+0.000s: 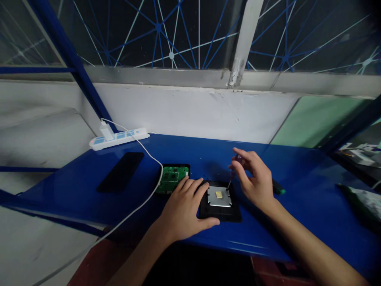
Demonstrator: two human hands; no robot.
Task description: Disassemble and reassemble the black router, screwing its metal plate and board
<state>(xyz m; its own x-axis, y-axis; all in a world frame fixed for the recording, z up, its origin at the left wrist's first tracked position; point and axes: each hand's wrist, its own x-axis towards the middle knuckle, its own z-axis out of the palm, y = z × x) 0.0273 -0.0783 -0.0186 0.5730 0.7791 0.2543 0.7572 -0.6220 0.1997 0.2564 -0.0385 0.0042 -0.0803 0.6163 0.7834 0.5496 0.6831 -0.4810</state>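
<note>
My right hand (256,180) grips a small screwdriver (238,159) by its purplish handle. The shaft slants down, its tip at the upper right corner of a silver metal plate (222,201) with a pale yellow pad (219,194) in its middle. That plate lies in a black plastic cover (236,214) on the table. Over the left side of the cover my left hand (184,208) rests with fingers stretched, the thumb by the near edge. Partly behind the left fingers is a green circuit board (171,174) in a black housing.
On the blue table (193,147), a black slab (121,172) lies left. A white power strip (119,137) with a plugged-in charger stands at the back; its white cable (137,206) crosses the front left. A dark green-ended tool (278,186) lies right, and a plastic bag (364,204) farther right.
</note>
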